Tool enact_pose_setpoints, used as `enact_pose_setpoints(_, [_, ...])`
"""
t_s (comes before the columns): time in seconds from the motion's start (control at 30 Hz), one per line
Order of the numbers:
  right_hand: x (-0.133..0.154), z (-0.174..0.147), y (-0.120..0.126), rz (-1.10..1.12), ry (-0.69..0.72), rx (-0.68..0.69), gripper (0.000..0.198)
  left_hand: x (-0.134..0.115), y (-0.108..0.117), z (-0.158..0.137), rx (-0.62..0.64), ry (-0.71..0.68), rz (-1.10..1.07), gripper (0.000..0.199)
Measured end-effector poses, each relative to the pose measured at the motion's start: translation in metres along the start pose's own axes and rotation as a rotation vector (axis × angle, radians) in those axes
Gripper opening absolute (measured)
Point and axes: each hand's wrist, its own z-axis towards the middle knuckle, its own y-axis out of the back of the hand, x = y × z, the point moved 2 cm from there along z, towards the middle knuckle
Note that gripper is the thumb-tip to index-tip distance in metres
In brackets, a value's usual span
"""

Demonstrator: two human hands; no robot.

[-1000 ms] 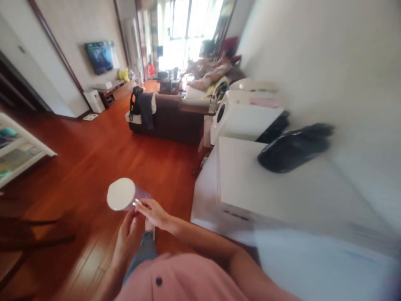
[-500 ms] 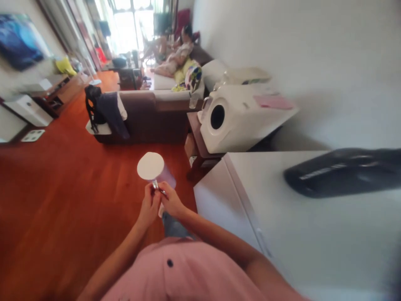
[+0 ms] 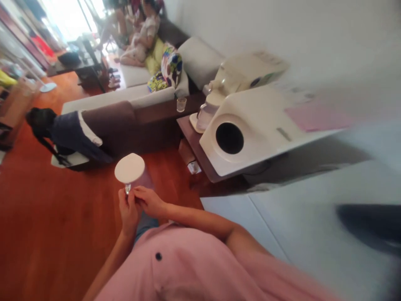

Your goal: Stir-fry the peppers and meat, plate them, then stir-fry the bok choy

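My left hand (image 3: 128, 215) is closed with its fingertips pinched around a small shiny metal object (image 3: 128, 188), whose kind is too small and blurred to tell. Against it my right hand (image 3: 151, 202) is also closed, its fingertips meeting those of the left at the same object. Just beyond the fingers, a pale cylinder with a flat white round top (image 3: 130, 168) appears on the floor side. The hands cover its lower part, and I cannot tell whether the metal piece touches it.
To my right stand a white appliance with a black round opening (image 3: 229, 138) on a brown side table (image 3: 206, 167) and a white cabinet (image 3: 238, 213). A drinking glass (image 3: 181, 104) rests by the sofa (image 3: 144, 133). A person (image 3: 140, 39) sits beyond. Reddish wood floor (image 3: 46, 221) lies left.
My view has turned right and nearer the side table, so the sofa and hands appear further left. Both hands remain together at the small metal object.
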Motion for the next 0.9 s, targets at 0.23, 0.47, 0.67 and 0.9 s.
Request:
enact_pose_setpoints(0.23, [-0.064,0.094,0.096,0.049,-0.276,-0.455,0.017,0.001,-0.047,0.174,0.291,0.046,-0.118,0.025])
enact_pose_setpoints(0.47, [-0.158,0.108,0.257,0.130,-0.635,-1.208,0.035,0.000,-0.104,0.306,0.482,0.012,-0.034,0.025])
enact_pose_setpoints(0.67, [-0.221,0.136,0.373,0.325,-0.685,-1.524,0.044,-0.024,-0.172,0.372,0.565,-0.002,-0.049,0.024])
enact_pose_setpoints(0.9, [-0.261,0.155,0.436,0.650,-0.732,-1.650,0.029,-0.057,-0.255,0.419,0.616,-0.004,0.005,0.021])
